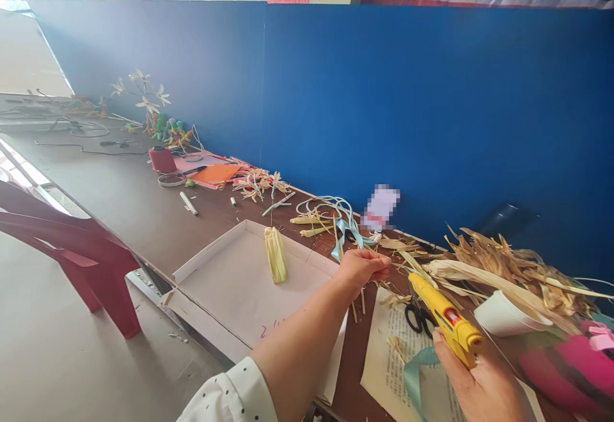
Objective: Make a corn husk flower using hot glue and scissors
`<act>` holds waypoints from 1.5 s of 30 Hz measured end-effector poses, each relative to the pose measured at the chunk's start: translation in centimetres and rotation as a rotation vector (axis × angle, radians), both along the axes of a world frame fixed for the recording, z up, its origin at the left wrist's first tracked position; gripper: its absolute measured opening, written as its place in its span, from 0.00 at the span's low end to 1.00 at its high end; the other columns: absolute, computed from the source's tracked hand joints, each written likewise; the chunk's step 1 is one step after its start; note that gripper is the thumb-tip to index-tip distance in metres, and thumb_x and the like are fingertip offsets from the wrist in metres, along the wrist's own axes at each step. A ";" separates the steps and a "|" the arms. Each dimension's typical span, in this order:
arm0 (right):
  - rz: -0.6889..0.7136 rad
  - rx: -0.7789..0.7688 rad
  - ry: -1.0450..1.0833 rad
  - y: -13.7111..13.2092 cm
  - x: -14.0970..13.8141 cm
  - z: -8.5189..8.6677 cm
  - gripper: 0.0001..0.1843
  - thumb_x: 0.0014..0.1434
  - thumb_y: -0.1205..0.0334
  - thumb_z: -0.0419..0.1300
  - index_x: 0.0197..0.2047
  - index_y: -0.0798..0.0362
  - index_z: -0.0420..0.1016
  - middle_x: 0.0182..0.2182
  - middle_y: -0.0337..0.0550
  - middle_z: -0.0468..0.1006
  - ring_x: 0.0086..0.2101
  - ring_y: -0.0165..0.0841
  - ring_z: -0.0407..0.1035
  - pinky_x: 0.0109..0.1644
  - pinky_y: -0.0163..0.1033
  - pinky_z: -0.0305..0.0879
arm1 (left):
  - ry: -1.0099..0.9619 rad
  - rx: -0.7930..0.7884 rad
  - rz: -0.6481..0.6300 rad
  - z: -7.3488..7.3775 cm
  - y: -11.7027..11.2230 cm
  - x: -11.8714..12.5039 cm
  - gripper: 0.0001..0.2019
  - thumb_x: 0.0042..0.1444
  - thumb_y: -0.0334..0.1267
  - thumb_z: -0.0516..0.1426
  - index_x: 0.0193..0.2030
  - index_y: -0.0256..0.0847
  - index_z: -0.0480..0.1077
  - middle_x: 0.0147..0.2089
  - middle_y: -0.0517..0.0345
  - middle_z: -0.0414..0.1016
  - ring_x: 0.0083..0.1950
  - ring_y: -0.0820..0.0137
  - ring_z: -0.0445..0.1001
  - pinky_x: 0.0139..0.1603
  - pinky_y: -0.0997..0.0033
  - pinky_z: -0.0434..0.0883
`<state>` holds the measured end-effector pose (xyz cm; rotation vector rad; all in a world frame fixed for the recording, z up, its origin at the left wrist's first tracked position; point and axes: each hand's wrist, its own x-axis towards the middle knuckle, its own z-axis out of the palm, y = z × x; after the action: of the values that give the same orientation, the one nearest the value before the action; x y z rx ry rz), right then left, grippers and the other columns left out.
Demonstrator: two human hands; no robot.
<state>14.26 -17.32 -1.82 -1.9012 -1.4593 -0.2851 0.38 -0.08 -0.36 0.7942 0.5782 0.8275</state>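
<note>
My right hand (489,380) is wrapped round a yellow hot glue gun (444,316), its front end pointing away and to the left. Ahead of it, my left hand (362,268) is closed in a pinch over the table; whatever sits between the fingertips is too small to make out. Black-handled scissors (419,320) lie beside the glue gun, on a printed sheet (384,358). A light blue ribbon (417,377) curls over that sheet. Left of my forearm, a folded pale green corn husk (275,256) rests in a shallow white box lid (211,275).
Dried husks (508,262) heap at the right near a white cup (511,313) and a pink object (570,364). A blue cord (336,204), orange paper (215,173) and a red thread spool (163,160) line the blue partition (407,102). A red chair (96,249) stands left.
</note>
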 end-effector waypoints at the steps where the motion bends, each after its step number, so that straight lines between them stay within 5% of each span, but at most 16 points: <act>1: 0.011 0.009 -0.001 0.0 -0.1 0.1 0.15 0.53 0.48 0.55 0.37 0.49 0.71 0.32 0.45 0.79 0.35 0.40 0.74 0.33 0.37 0.68 | 0.002 -0.002 0.001 0.0 0.0 0.0 0.16 0.34 0.40 0.69 0.25 0.30 0.72 0.21 0.59 0.70 0.24 0.77 0.69 0.36 0.70 0.70; 29: 0.056 -0.023 -0.078 0.3 0.0 -1.0 0.13 0.56 0.48 0.55 0.36 0.48 0.69 0.26 0.39 0.77 0.26 0.33 0.73 0.25 0.32 0.65 | 0.061 -0.019 0.004 0.2 -0.1 0.1 0.11 0.39 0.36 0.68 0.24 0.32 0.72 0.20 0.60 0.70 0.23 0.78 0.69 0.35 0.71 0.72; 45: 0.061 0.032 -0.096 0.2 -0.6 0.2 0.11 0.56 0.50 0.54 0.31 0.48 0.67 0.30 0.43 0.78 0.33 0.37 0.74 0.28 0.35 0.65 | 0.035 -0.008 0.005 0.2 -0.1 0.0 0.13 0.37 0.38 0.68 0.25 0.31 0.72 0.20 0.60 0.70 0.23 0.78 0.69 0.35 0.72 0.71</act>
<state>13.62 -17.14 -1.63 -1.8365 -1.5635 -0.3736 0.39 -0.19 -0.19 0.8013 0.6144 0.8165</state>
